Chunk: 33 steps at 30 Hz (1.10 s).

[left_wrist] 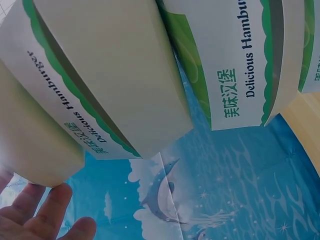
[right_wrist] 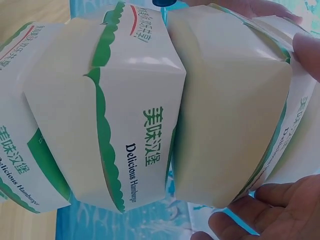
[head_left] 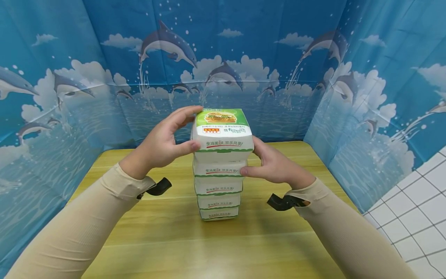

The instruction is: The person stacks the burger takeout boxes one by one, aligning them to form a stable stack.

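Several white cardboard hamburger boxes with green scalloped edges form a tall stack (head_left: 217, 188). My left hand (head_left: 163, 135) grips the top hamburger box (head_left: 224, 143) from the left, thumb on its front and fingers over its back edge. In the left wrist view, the fingertips (left_wrist: 57, 195) touch that box's pale lower part. My right hand (head_left: 275, 159) holds the second hamburger box (head_left: 216, 168) from the right, with its thumb on the front. In the left wrist view, a narrow wedge-shaped gap shows between the second box and the third hamburger box (left_wrist: 230, 65).
The stack stands on a wooden table (head_left: 156, 228). Behind and beside the table hangs a blue dolphin-print curtain (head_left: 122, 77). White tiles (head_left: 418, 201) show at the right. Black straps with devices (head_left: 160, 187) are on both wrists.
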Each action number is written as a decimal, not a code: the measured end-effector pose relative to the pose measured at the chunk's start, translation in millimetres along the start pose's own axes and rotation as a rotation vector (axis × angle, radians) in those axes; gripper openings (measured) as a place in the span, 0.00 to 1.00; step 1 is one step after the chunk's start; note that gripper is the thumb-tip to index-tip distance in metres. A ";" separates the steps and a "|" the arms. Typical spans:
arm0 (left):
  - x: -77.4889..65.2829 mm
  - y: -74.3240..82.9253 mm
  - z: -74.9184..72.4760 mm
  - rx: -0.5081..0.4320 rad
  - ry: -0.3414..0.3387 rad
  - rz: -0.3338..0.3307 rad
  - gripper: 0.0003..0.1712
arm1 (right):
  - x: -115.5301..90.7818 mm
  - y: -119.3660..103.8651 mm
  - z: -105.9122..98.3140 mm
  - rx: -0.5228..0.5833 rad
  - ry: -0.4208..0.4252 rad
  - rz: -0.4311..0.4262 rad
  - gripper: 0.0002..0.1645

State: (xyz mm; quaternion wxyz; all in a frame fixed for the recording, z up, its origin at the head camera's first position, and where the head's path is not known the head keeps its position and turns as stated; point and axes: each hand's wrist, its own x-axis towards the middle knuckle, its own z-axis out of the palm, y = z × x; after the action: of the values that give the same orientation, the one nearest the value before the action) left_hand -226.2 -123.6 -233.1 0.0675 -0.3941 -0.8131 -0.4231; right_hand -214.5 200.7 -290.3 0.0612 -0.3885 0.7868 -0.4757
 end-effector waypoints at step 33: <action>-0.7 -2.8 3.0 -0.016 0.004 -0.012 0.66 | -1.5 5.2 1.3 0.009 -0.005 -0.026 0.50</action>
State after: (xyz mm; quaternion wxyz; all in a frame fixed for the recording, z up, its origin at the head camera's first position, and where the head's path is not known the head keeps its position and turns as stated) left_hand -227.0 -122.6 -237.1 0.0633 -0.3890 -0.8119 -0.4307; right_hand -215.7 202.0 -295.5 0.0588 -0.3999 0.7793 -0.4788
